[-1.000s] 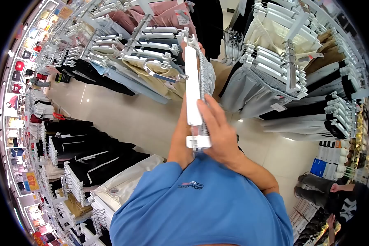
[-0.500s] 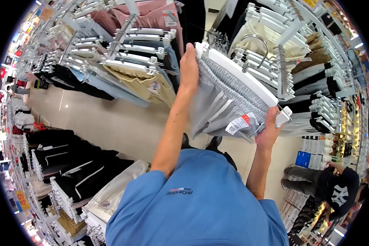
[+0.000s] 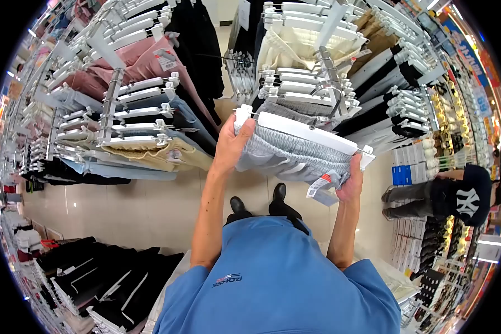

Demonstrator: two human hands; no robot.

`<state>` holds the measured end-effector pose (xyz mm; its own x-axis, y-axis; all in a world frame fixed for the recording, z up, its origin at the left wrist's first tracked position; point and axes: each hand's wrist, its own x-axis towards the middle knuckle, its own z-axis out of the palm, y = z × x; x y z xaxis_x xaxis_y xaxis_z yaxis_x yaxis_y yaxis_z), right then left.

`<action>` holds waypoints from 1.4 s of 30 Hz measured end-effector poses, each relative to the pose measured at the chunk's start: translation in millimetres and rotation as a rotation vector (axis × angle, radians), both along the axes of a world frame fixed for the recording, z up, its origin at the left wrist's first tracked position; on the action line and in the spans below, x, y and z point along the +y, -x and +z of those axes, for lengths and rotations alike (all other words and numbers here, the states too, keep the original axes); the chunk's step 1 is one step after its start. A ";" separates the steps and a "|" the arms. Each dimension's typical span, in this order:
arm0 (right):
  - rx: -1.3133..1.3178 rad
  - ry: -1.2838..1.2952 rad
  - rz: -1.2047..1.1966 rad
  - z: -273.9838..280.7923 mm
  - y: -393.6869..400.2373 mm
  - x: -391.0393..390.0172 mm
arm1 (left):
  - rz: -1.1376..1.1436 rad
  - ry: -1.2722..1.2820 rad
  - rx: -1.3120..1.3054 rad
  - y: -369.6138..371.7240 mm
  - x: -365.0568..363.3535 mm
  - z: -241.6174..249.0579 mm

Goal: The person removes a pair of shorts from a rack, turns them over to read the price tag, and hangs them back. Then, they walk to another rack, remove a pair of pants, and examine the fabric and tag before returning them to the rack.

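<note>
A pair of light grey elastic-waist pants (image 3: 295, 150) hangs from the clips of a white hanger (image 3: 309, 132), tilted down to the right in front of me. My left hand (image 3: 234, 142) is closed around the left end, thumb at the clip and waistband. At the other end, my right hand (image 3: 352, 181) grips the waistband just below the right clip. A red and white price tag (image 3: 319, 184) dangles beside it. The hanger's metal hook (image 3: 335, 100) overlaps the end of the chrome rack arm (image 3: 329, 69), where more pants hang behind.
To the left, a rack of pink pants (image 3: 145, 61), blue and beige pants (image 3: 161, 153) stands close. Black pants (image 3: 111, 284) fill a low display at lower left. A person in a dark shirt (image 3: 470, 195) stands at right by shelves. Tiled floor (image 3: 150, 206) runs between.
Both hands have moved the hanger and pants toward the right-hand rack, and it is now more level, its hook at the rack arm. My view has turned.
</note>
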<state>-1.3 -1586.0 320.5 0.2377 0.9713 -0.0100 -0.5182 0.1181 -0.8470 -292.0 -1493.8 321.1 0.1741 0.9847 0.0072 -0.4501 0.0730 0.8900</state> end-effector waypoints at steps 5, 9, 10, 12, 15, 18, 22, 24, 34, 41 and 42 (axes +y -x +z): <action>0.031 0.047 -0.043 -2.6 -4.0 -7.6 | 0.009 0.040 0.038 -9.9 -1.1 1.0; 0.070 0.065 -0.048 -1.6 -6.8 -8.2 | 0.070 0.102 0.096 -19.6 -6.5 2.3; 0.083 0.058 -0.055 -0.1 -5.5 -7.6 | 0.072 0.111 0.083 -21.4 -7.1 2.0; 0.111 0.034 -0.028 -1.1 -8.2 -6.1 | 0.081 0.111 0.079 -24.4 -6.6 1.4; 0.142 0.075 -0.041 -2.2 -13.1 -3.4 | 0.105 0.096 0.098 -28.8 -7.9 -4.0; 0.162 0.091 -0.006 -2.2 -21.3 0.8 | 0.122 0.100 0.095 -35.5 -11.7 -3.8; 0.169 0.124 0.013 -9.0 -35.5 2.5 | 0.125 0.116 0.104 -41.3 -19.0 -4.0; 0.170 0.135 0.017 -11.9 -40.7 2.4 | 0.127 0.095 0.107 -43.8 -19.0 -10.1; 0.218 0.163 -0.012 -9.5 -71.4 -4.8 | 0.122 0.097 0.066 -77.9 -28.8 -15.1; 0.293 0.120 -0.021 -18.3 -98.6 -10.5 | 0.057 0.060 0.040 -107.8 -32.6 -6.5; 0.309 0.109 -0.008 -20.5 -102.9 -11.7 | 0.038 0.069 0.053 -111.2 -32.5 -5.4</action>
